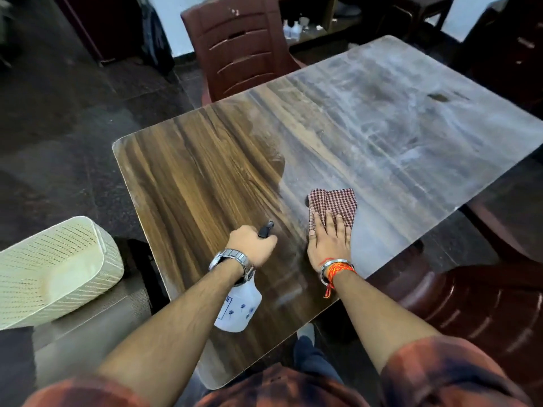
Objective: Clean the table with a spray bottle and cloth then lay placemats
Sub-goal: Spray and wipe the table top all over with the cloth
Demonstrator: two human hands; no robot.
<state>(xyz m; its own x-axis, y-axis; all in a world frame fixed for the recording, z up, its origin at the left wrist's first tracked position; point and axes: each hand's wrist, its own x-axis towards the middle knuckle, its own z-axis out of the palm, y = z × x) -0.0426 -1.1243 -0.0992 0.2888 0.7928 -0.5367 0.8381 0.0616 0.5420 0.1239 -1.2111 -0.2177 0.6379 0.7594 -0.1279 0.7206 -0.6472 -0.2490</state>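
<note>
Your left grip (252, 243) clamps the spray bottle (239, 306); your right grip (330, 240) (fingers flat) presses the cloth (333, 202) on the desk (205, 171).

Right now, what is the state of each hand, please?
Left hand: closed, holding the bottle.
Right hand: open, flat on the cloth.

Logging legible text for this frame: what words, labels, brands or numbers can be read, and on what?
"R": the last letter of a dark print on the white spray bottle; the rest is hidden behind the left forearm.
Wristwatch: no marking can be read.
Bottles on the far shelf: labels too small and blurred.
No other text shows.
</note>
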